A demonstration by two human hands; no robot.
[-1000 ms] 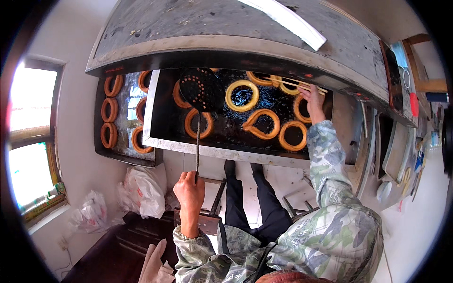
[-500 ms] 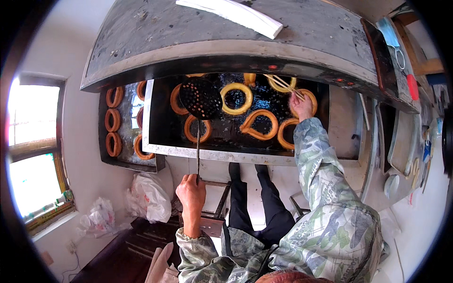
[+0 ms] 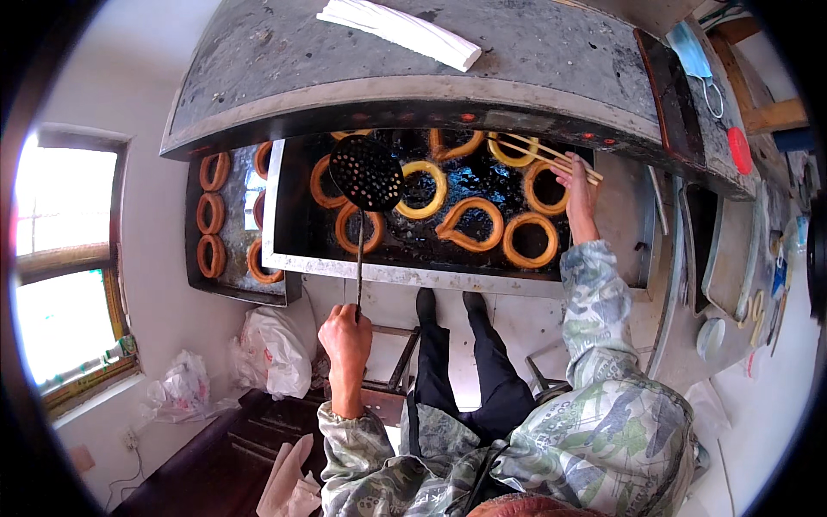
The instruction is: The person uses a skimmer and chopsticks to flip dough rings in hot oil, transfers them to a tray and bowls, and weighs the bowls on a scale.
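Observation:
My left hand (image 3: 346,346) is closed round the handle of a black perforated skimmer (image 3: 367,177), whose round head is over the left half of a pan of dark oil (image 3: 405,277). My right hand (image 3: 581,191) grips a pair of long chopsticks (image 3: 544,155) at the pan's right side. Their tips reach a pale yellow dough ring (image 3: 518,162) at the far edge. Another pale dough ring (image 3: 443,191) lies right of the skimmer, partly hidden by it. A browner, teardrop-shaped ring (image 3: 497,226) and a round brown ring (image 3: 530,262) float nearer me.
Left of the pan, a metal tray (image 3: 237,291) holds several browned rings. Beyond the pan, a grey worktop (image 3: 551,65) carries a white strip of dough (image 3: 401,33). White plastic bags (image 3: 274,349) are at lower left. Metal trays (image 3: 732,258) stand at right.
My right hand has drawn slightly right with the chopsticks, uncovering more of the near-right ring. More of a ring shows at the far middle edge. My left hand still holds the skimmer.

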